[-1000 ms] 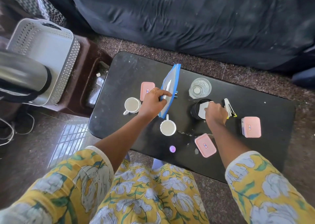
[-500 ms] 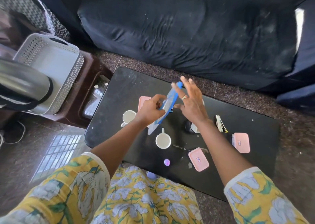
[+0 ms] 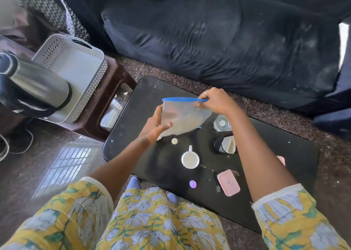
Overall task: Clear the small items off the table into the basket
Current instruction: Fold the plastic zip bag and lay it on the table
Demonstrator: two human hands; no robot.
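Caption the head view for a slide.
Both hands, left and right, lift a blue-edged plastic pouch above the cluttered black table.

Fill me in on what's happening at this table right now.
A person holds a clear zip pouch with a blue top edge above the black table: the left hand grips its lower corner, the right hand pinches the blue strip. A white cup, a pink box and a glass sit on the table. The white basket stands to the left.
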